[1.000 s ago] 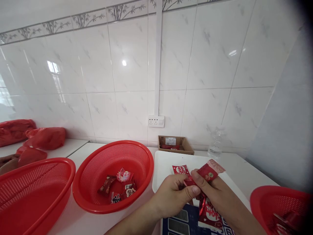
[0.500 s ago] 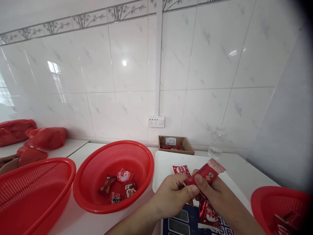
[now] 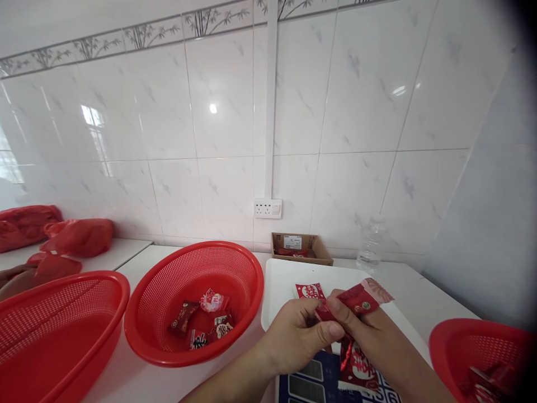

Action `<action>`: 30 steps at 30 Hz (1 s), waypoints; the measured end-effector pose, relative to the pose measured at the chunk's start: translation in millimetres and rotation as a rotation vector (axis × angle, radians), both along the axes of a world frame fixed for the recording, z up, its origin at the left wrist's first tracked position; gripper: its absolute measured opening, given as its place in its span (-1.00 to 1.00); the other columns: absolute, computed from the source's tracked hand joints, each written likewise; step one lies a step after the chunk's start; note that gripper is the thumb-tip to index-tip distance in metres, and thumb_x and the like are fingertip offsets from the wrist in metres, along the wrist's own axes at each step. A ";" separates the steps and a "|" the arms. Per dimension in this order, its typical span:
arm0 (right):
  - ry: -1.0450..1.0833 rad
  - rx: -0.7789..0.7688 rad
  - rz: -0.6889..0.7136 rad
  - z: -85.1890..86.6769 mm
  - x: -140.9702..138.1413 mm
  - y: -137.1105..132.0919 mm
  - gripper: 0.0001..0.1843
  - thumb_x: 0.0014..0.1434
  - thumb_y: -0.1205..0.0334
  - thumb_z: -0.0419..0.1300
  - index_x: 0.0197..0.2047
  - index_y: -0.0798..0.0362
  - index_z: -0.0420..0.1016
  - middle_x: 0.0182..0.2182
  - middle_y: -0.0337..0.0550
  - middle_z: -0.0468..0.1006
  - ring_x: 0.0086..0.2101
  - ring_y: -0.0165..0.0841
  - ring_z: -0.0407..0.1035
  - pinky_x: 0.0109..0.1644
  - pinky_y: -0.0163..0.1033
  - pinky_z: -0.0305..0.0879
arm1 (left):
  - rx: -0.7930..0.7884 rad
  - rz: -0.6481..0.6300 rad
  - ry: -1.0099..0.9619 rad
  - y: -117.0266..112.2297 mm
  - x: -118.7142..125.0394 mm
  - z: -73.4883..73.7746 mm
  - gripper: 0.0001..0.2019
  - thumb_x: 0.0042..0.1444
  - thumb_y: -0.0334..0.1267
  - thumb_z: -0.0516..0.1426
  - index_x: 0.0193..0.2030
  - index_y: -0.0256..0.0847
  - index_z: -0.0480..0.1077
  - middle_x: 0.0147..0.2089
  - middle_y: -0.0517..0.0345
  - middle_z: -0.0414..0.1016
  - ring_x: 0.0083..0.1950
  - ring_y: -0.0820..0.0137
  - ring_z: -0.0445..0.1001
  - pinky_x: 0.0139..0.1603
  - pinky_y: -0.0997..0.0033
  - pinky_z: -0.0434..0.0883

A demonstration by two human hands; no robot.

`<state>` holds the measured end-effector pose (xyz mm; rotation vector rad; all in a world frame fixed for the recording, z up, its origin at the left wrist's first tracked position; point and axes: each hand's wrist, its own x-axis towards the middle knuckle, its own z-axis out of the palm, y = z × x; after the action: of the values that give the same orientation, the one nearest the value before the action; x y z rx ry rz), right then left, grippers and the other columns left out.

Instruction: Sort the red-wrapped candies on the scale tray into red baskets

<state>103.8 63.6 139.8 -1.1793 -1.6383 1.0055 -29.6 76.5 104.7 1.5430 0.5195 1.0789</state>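
Observation:
Between my two hands, above a white weighing scale (image 3: 279, 274), is a red candy packet (image 3: 364, 298) with a pale pink end. My left hand (image 3: 300, 336) pinches its near left end. My right hand (image 3: 364, 330) grips it from the right, thumb across the wrapper. Below my right hand hangs a shiny red candy wrapper (image 3: 356, 364) with white characters; what holds it is hidden. Another red packet (image 3: 310, 291) with a white pattern shows just behind my left fingers, over the scale's plate. The scale's blue panel (image 3: 307, 386) with displays and number keys lies under my wrists.
Left of the scale stands a red basket (image 3: 138, 336) with several wrapped candies (image 3: 212, 322). Another red basket (image 3: 113, 280) is farther left, a third (image 3: 444, 336) at right. A cardboard box (image 3: 323, 256) and clear plastic bottle (image 3: 371, 246) stand by the wall. Another person's hand (image 3: 17, 274) touches red bags (image 3: 56, 266).
The candy packet has tipped lower and slightly to the right. My right thumb has shifted left and up along it. My left hand has hardly moved.

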 end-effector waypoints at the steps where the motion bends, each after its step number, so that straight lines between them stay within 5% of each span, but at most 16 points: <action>1: -0.005 0.000 0.010 -0.4 0.3 0.4 -0.50 0.00 -0.27 0.04 -0.61 0.01 0.29 -0.63 -0.24 0.39 -0.48 -0.27 0.31 -0.36 -0.20 0.19 | -0.005 0.001 0.003 0.2 -0.1 0.0 -0.48 -0.08 0.22 0.11 -0.46 -0.33 0.28 -0.53 0.21 0.24 -0.49 0.56 0.20 -0.47 0.55 0.17; 13: 0.021 0.051 0.053 1.1 1.5 1.3 -0.59 -0.09 -0.15 0.19 -0.62 0.02 0.26 -0.65 -0.31 0.28 -0.54 -0.35 0.20 -0.45 -0.25 0.16 | -0.080 -0.006 -0.042 -5.7 1.9 -0.4 -0.56 -0.13 0.08 0.22 -0.48 -0.30 0.23 -0.54 0.31 0.13 -0.50 0.61 0.05 -0.48 0.57 0.03; 20: 0.000 -0.013 0.016 -1.9 0.2 3.0 -0.56 -0.05 -0.18 0.14 -0.58 0.06 0.37 -0.60 -0.23 0.42 -0.48 -0.28 0.30 -0.39 -0.22 0.21 | -0.043 0.002 -0.035 -3.4 2.1 -1.6 -0.57 -0.07 0.10 0.18 -0.38 -0.32 0.31 -0.45 0.19 0.29 -0.42 0.53 0.21 -0.40 0.53 0.16; 30: 0.012 0.074 0.072 -1.9 1.1 3.7 -0.58 0.04 -0.11 0.09 -0.63 0.04 0.32 -0.67 -0.28 0.37 -0.55 -0.35 0.26 -0.45 -0.28 0.17 | 0.009 0.065 0.022 -1.9 1.9 -1.8 -0.49 0.03 0.20 0.01 -0.40 -0.33 0.28 -0.50 0.19 0.24 -0.47 0.53 0.21 -0.43 0.52 0.18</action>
<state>104.9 67.2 137.9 -1.0693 -1.7047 0.9862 -27.7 74.5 102.8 1.5567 0.5839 1.1162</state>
